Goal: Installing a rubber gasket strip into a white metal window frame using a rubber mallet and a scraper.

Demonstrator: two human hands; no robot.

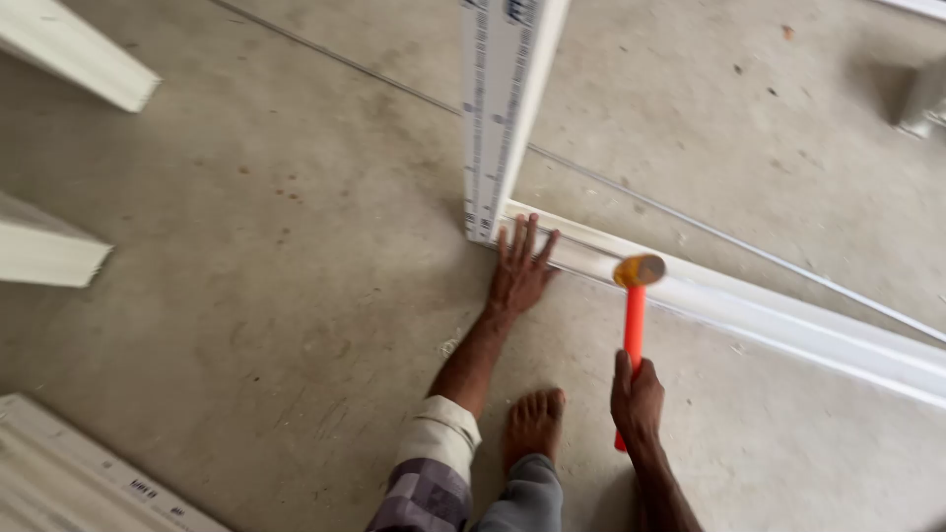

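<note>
From the head view, the left hand (520, 271) lies flat, fingers spread wide, on the corner where the upright white frame piece (498, 108) meets the floor piece (749, 310), likely to steady it. The right hand (637, 402) grips the orange-handled mallet (636, 296), its head just above the floor piece.

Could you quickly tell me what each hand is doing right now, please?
Left hand: open, flat on the white frame at its corner.
Right hand: closed on the mallet.
</note>
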